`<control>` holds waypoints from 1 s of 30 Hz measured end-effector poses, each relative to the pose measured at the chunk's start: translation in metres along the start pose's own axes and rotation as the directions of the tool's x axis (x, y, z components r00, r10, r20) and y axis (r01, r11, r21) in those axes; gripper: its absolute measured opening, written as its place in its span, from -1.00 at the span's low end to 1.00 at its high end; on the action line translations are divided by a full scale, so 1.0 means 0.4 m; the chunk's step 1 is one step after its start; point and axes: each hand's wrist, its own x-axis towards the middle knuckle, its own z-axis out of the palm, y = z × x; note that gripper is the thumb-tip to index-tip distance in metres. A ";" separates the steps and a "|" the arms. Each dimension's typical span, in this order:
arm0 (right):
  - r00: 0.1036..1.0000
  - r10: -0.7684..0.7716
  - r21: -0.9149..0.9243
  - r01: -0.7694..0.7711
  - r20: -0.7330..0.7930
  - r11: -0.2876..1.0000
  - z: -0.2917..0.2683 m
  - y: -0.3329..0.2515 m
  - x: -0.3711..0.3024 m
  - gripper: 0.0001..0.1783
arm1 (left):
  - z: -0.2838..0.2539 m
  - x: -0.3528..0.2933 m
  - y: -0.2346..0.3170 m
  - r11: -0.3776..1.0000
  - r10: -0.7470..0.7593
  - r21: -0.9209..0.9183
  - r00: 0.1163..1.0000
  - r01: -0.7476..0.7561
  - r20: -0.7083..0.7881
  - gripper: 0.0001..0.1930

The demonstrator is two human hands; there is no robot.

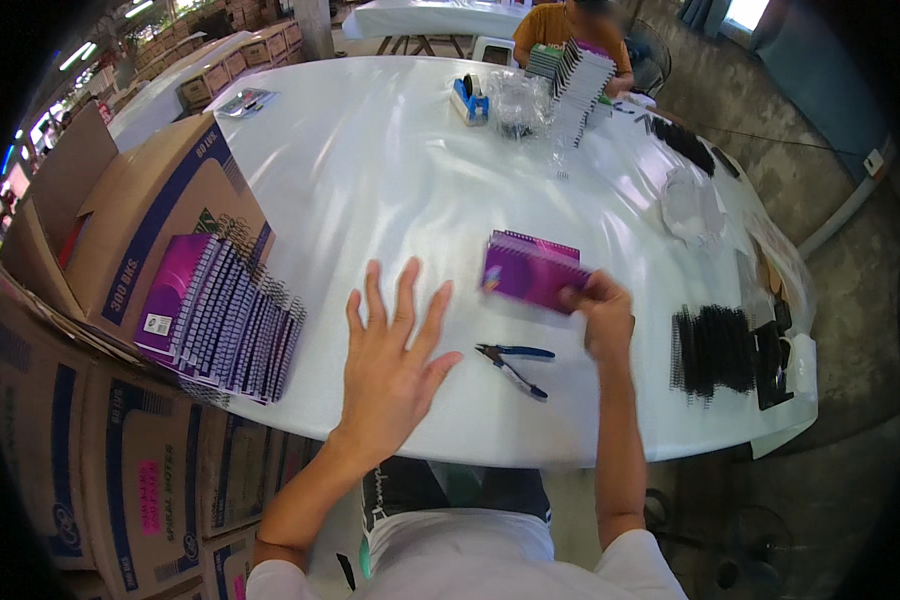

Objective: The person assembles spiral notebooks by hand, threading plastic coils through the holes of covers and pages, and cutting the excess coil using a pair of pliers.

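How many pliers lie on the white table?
1: blue-handled pliers lie on the table between the open left hand and the right hand.

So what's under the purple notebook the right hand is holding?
The notebook is held tilted above the white table by the right hand. Only bare tabletop shows around it; the patch directly beneath is covered. Pliers lie nearer the person, apart.

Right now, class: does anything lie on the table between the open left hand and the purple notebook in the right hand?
Nothing visible does. The left hand is open over bare white table; the right hand holds the purple notebook. The blue-handled pliers lie nearer the person.
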 end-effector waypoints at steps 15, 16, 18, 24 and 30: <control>0.909 -0.372 -0.686 0.149 -0.189 0.712 -0.218 0.106 -0.076 -0.86 | 0.163 -0.052 -0.015 0.998 0.054 -0.063 0.792 -0.020 0.608 -0.52; 0.862 -0.423 -0.870 -0.042 -0.280 0.491 -0.308 0.149 -0.035 -0.80 | 0.170 -0.052 -0.012 0.996 0.077 -0.076 0.799 -0.040 0.596 -0.52; 0.856 -0.388 -0.939 -0.303 -0.343 0.162 -0.394 0.197 0.005 -0.69 | 0.165 -0.050 -0.004 0.996 0.067 -0.084 0.771 -0.017 0.633 -0.52; 0.952 -0.182 -0.969 -0.234 -0.245 0.080 -0.487 0.234 0.053 -0.73 | 0.171 -0.051 0.001 0.996 0.084 -0.048 0.781 -0.070 0.619 -0.51; 0.947 -0.260 -0.959 -0.117 -0.186 0.259 -0.418 0.173 0.039 -0.87 | 0.205 -0.077 -0.025 0.981 0.161 0.014 0.844 -0.196 0.512 -0.50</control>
